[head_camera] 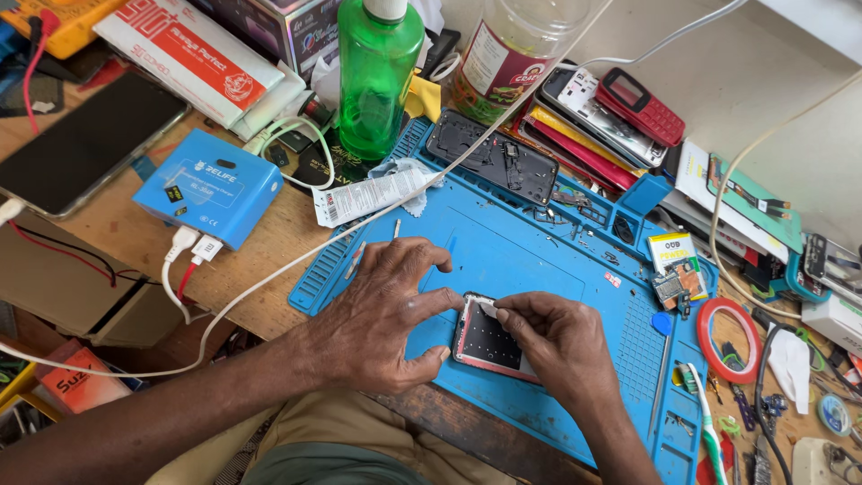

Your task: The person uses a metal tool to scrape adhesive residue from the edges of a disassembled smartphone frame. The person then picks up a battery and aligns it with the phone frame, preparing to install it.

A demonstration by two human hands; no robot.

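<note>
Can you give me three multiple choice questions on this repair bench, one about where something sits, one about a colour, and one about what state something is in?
1. Where does the green bottle stand?
A. at the far edge of the blue mat
B. on the floor
C. in the person's lap

2. What colour is the roll of tape right of the mat?
A. yellow
B. red
C. black

3. How is the phone frame under the hands?
A. standing upright against a box
B. hanging from a cable
C. lying flat on the mat, steadied by both hands

Answers:
1 A, the bottle rises just beyond the mat's far rim.
2 B, the ring of tape shows red.
3 C, the left hand presses beside the frame and the right hand pinches at its top edge.
</note>
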